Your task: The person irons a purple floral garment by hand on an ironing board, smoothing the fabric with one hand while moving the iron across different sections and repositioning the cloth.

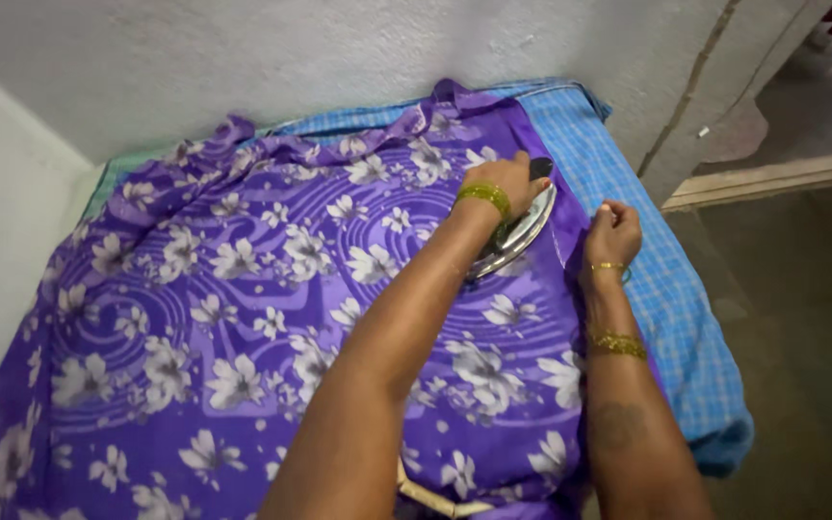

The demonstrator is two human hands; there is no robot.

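**Head view: iron gripped in one hand, cloth edge pinched in the other**

Head camera looks down on two bare forearms over a padded surface. The left hand [507, 183] is clenched over the dark handle of a flat iron [517, 231], whose shiny metal sole rests tilted on the cloth, near the far right part of the spread. The right hand [612, 233] is closed in a loose fist just beside the iron, pinching the right edge of the purple floral fabric [243, 318]; what lies inside the fist is hidden, but the cloth edge runs up to it. Gold bangles sit on both wrists.

The purple fabric, printed with white flowers and pale swirls, covers most of the surface and bunches into folds along the far edge by the wall. Under it lies a blue checked sheet [666, 289], showing along the right side and the far corner. A grey floor and a doorway sill lie to the right.

Risks, as I judge them: the right fingers are close to the sole and could be burned if the iron slides that way. Thin fabric could scorch if the iron lingers in one spot, and the bunched folds could be pressed into creases.
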